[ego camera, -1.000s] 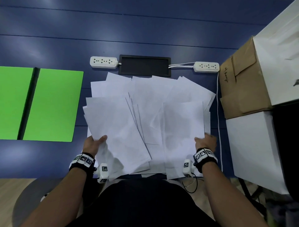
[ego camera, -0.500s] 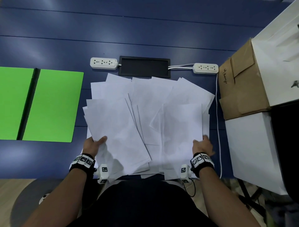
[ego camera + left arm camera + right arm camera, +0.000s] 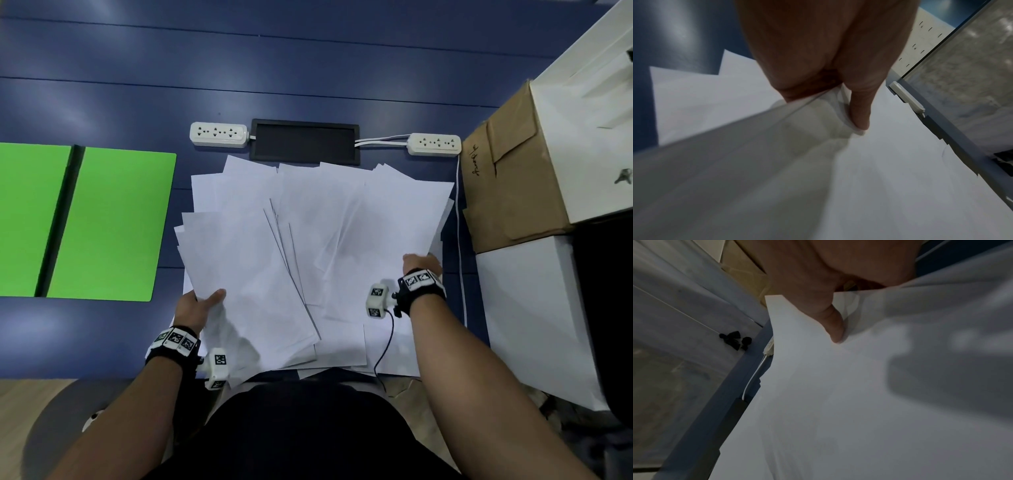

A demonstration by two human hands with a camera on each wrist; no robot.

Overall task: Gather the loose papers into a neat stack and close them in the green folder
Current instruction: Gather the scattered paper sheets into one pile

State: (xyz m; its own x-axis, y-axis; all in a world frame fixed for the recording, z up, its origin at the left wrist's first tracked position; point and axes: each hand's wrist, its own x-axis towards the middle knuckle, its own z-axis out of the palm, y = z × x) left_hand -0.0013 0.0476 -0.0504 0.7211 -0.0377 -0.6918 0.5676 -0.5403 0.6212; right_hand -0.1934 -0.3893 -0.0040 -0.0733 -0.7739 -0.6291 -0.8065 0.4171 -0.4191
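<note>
Several white papers [image 3: 318, 246] lie fanned out and overlapping on the blue table [image 3: 308, 68] in front of me. My left hand [image 3: 198, 305] pinches the near left edge of the left sheets, thumb on top and fingers underneath; the left wrist view shows that thumb [image 3: 859, 113] pressing the papers [image 3: 838, 162]. My right hand [image 3: 419, 263] grips the right edge of the papers farther out, thumb [image 3: 835, 331] on top of a sheet [image 3: 838, 386]. The green folder [image 3: 102, 222] lies open and flat at the left, apart from the pile.
Two white power strips [image 3: 219, 134] [image 3: 434, 144] flank a black cable hatch [image 3: 305, 142] behind the papers. A white cord [image 3: 460, 240] runs down the right side. A brown cardboard box [image 3: 507, 178] and white boxes [image 3: 534, 315] stand at the right.
My right hand has slid forward along the right edge of the papers, away from my body. My left hand has kept its hold at the near left.
</note>
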